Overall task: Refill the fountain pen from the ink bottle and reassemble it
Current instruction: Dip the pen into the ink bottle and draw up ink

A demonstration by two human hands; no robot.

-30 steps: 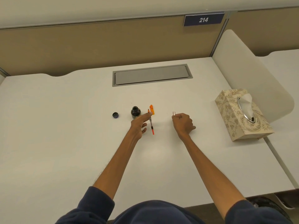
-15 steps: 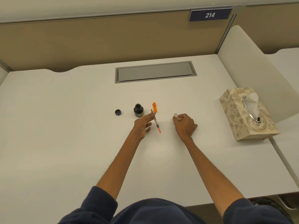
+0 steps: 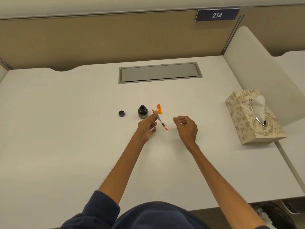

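Note:
An open ink bottle (image 3: 142, 111) stands on the white desk (image 3: 66, 129), with its dark lid (image 3: 121, 113) lying to its left. My left hand (image 3: 146, 126) pinches the pen's inner section (image 3: 160, 122), a clear tube with a red end pointing toward me and the nib (image 3: 153, 111) just right of the bottle. An orange pen piece (image 3: 159, 109) lies right behind it. My right hand (image 3: 186, 126) hovers curled further right, with a small pale part (image 3: 180, 115) showing at its fingertips; most of that part is hidden.
A patterned tissue box (image 3: 254, 119) sits at the desk's right side beside a white divider (image 3: 250, 63). A grey cable hatch (image 3: 159, 72) is set into the desk behind the bottle. A tan partition wall closes the back.
The left hand has swung the pen section so that its red end points more to the right. The right hand's fist has loosened a little.

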